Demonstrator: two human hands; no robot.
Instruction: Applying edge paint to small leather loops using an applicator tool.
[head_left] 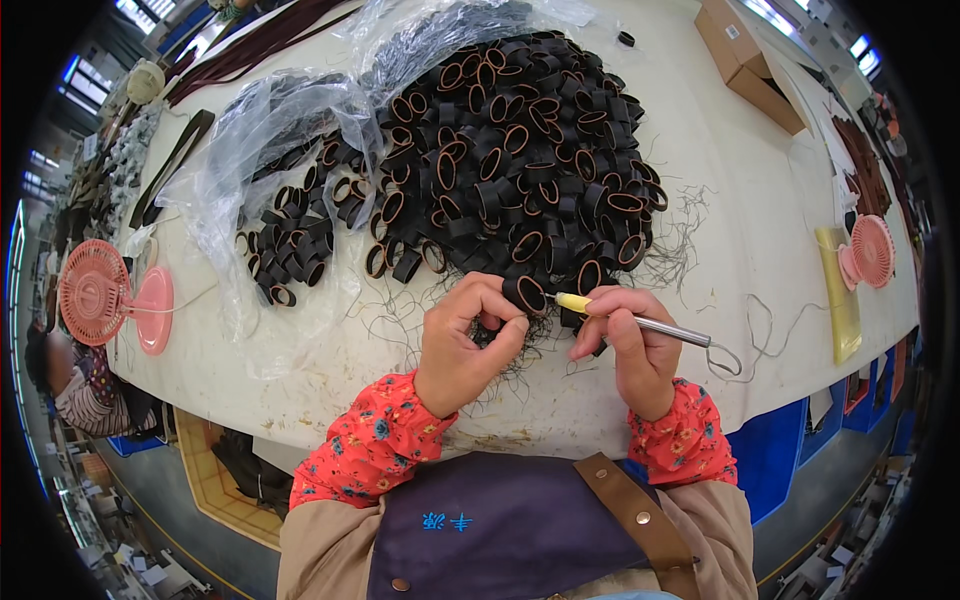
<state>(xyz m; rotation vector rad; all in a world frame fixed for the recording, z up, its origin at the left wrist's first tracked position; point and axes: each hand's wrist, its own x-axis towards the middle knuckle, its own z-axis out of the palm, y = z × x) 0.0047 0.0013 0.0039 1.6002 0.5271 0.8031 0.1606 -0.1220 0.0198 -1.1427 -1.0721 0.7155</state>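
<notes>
My left hand (465, 338) pinches a small black strap loop (526, 294) with a brown inner edge, at the near side of a big heap of similar loops (510, 160). My right hand (636, 345) grips a pen-shaped tool (668, 328) with a yellow front part and a silver shaft. Its tip points left and comes close to or touches the pinched loop; which of these I cannot tell. From the shaft's rear end trails a thin cord. Something dark shows beneath the right fingers, partly hidden. Loose dark threads lie under both hands.
Clear plastic bags (270, 150) lie left of the heap, beside a smaller group of loops (295, 235). Pink fans stand at the left (95, 290) and right (870, 250). A cardboard box (745, 70) sits at the far right. Blue bins (770, 450) are below the table edge.
</notes>
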